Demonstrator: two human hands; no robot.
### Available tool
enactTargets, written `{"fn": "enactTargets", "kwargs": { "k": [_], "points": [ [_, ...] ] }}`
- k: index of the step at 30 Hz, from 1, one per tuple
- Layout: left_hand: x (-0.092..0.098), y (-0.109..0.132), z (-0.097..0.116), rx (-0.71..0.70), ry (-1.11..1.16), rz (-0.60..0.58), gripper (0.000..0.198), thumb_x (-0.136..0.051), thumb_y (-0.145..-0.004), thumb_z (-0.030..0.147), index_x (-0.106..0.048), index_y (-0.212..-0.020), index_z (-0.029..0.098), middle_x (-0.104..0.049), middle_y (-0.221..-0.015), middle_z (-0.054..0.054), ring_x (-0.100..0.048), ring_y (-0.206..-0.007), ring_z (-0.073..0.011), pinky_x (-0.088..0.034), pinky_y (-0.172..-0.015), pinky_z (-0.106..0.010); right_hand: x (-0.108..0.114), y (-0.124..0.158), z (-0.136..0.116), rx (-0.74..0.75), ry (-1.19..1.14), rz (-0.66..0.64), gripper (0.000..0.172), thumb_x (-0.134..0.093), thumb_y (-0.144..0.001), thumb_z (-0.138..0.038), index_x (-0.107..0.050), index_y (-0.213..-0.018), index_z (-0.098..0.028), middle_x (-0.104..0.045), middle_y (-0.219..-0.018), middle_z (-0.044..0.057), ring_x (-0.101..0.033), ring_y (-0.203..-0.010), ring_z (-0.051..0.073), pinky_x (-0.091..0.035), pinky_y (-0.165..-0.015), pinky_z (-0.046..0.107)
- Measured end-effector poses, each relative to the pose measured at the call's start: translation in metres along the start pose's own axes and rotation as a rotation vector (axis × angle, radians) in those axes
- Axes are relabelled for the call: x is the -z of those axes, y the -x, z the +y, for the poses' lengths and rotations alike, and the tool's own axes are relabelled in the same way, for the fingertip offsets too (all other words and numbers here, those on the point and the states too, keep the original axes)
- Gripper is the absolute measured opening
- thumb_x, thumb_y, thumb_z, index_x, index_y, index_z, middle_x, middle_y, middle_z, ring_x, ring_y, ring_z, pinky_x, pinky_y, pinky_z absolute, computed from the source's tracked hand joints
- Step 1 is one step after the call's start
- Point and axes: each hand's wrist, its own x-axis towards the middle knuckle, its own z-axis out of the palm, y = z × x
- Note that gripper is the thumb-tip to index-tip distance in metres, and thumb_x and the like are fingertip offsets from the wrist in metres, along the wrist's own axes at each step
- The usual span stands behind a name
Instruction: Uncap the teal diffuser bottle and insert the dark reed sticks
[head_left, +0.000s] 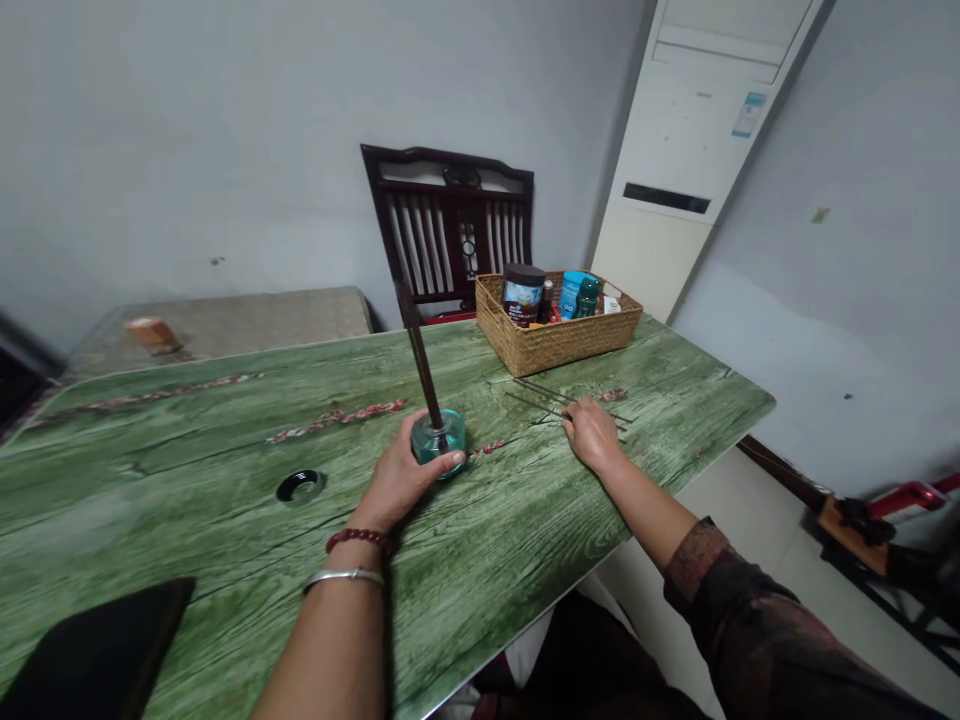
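Observation:
My left hand is wrapped round a small teal glass reed diffuser bottle that stands upright on the table. Several dark reed sticks rise from its neck in a tight bundle, leaning left. Further right, a few loose reed sticks lie crossed on the tabletop. My right hand is over them, its fingertips pinched on a reed stick at the table surface; part of the sticks is hidden under the hand. A dark round ring-shaped cap lies left of the bottle.
A woven basket with jars and bottles stands at the back of the green wood-pattern table. A dark flat object lies at the near left. Behind are a dark wooden chair and a tall white cabinet-like unit.

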Motion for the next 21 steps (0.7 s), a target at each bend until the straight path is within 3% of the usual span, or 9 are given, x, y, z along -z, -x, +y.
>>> {"fn": "enactTargets", "kwargs": {
  "k": [7,12,17,21],
  "points": [
    [-0.001,0.004,0.006,-0.019,0.053,-0.010,0.081,-0.081,-0.065,0.052,-0.049,-0.133,0.020,-0.068,-0.121,-0.012,-0.067,-0.110,-0.0315,-0.050,-0.102,-0.052,0.001,0.005,-0.004,0.074,0.027,-0.017,0.015,-0.058,-0.096,-0.026,-0.071,-0.101,-0.020,-0.070,-0.105,0.010,-0.063,-0.104,0.023,-0.043,-0.087,0.028],
    [0.000,0.004,0.005,-0.028,0.050,-0.010,0.079,-0.081,-0.066,0.051,-0.050,-0.131,0.020,-0.068,-0.120,-0.012,-0.067,-0.110,-0.0314,-0.050,-0.102,-0.052,0.008,0.005,-0.007,0.070,-0.009,0.006,0.019,-0.051,-0.098,-0.023,-0.070,-0.101,-0.019,-0.073,-0.102,0.012,-0.067,-0.095,0.023,-0.043,-0.079,0.029],
    [0.000,0.005,0.004,-0.038,0.052,-0.014,0.078,-0.081,-0.067,0.050,-0.049,-0.132,0.021,-0.068,-0.119,-0.011,-0.068,-0.110,-0.0309,-0.050,-0.102,-0.052,0.035,-0.009,-0.014,0.071,-0.418,0.204,0.019,-0.053,-0.093,-0.027,-0.070,-0.099,-0.020,-0.075,-0.087,0.006,-0.068,-0.080,0.021,-0.045,-0.074,0.028],
    [-0.001,0.005,0.005,-0.047,0.056,-0.009,0.076,-0.081,-0.068,0.049,-0.050,-0.131,0.021,-0.068,-0.121,-0.012,-0.067,-0.111,-0.0308,-0.050,-0.102,-0.051,0.064,-0.026,-0.037,0.121,-0.877,0.334,0.018,-0.058,-0.084,-0.030,-0.068,-0.096,-0.020,-0.074,-0.081,0.004,-0.067,-0.073,0.019,-0.049,-0.071,0.029]
  ]
}}
